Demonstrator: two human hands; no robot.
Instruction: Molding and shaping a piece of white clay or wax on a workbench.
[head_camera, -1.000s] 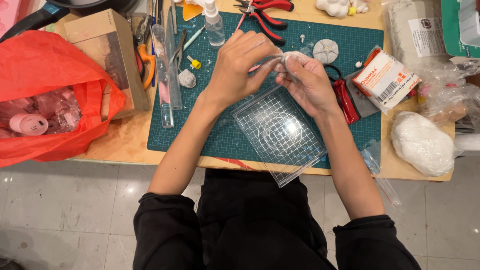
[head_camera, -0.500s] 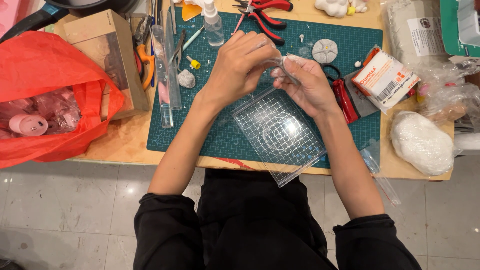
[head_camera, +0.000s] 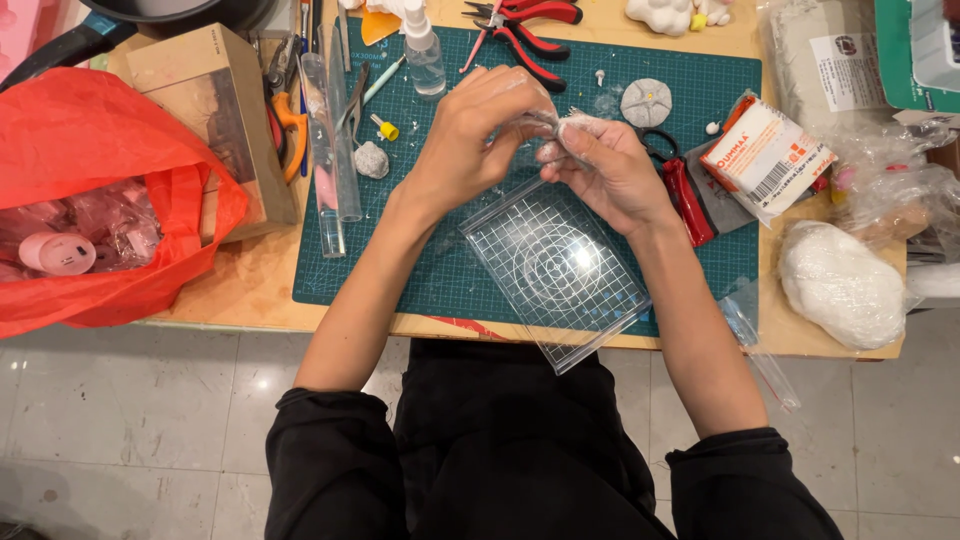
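You wear a black top, its sleeves (head_camera: 330, 440) pushed above your elbows, and black trousers. Your forearms, left hand (head_camera: 480, 130) and right hand (head_camera: 610, 170) are bare.

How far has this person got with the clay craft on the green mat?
Done, it seems: one flat round clay disc lies finished on the cutting mat. In hand: the left hand and right hand pinch a small whitish piece, wrapped in clear film, above the clear gridded plate. Left: the big white clay lump sits bagged, largely unused.
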